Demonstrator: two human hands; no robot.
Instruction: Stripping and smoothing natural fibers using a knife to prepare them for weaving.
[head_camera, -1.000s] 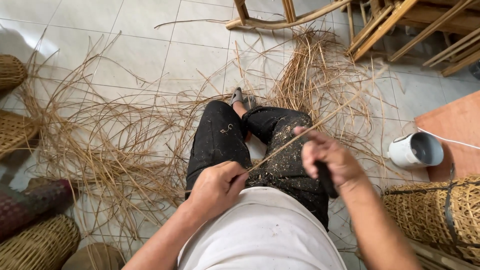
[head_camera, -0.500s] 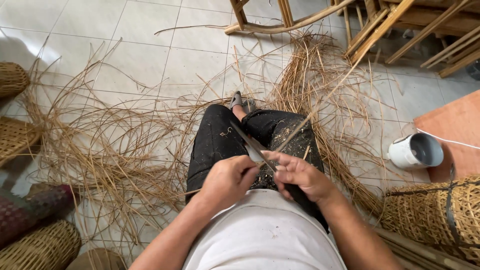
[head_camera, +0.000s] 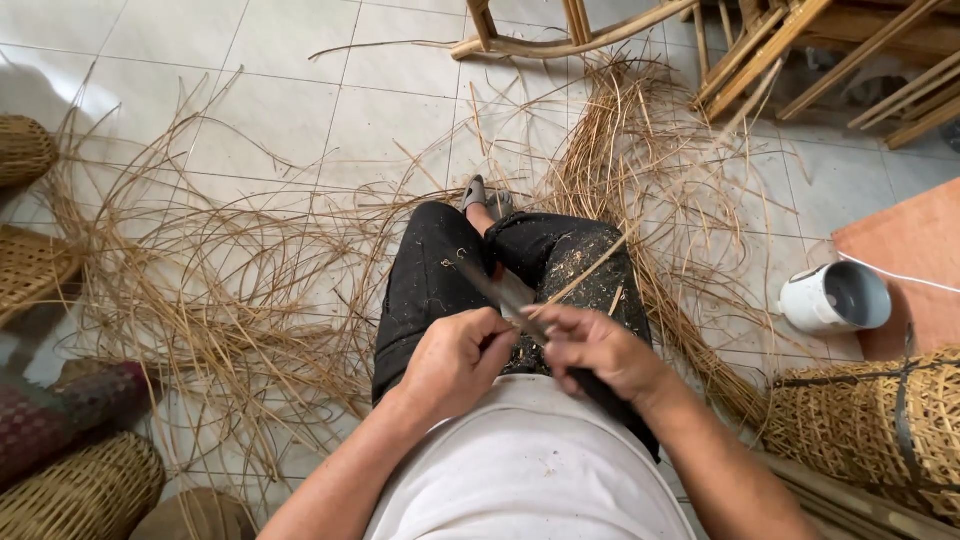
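Cane strip between both grips, knife blade against it

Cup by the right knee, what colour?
White cup with a grey inside, lying on its side; head view.

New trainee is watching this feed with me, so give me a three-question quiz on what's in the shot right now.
1. True or false: the right hand holds a knife by its dark handle.
2. What does the left hand pinch against the blade? A) a rope B) a thin cane strip C) a brush
3. Fill in: the white cup lies on its ____ on the tiled floor.

Key:
1. True; the blade points away over the dark trousers.
2. B.
3. Side; its open mouth faces the camera.
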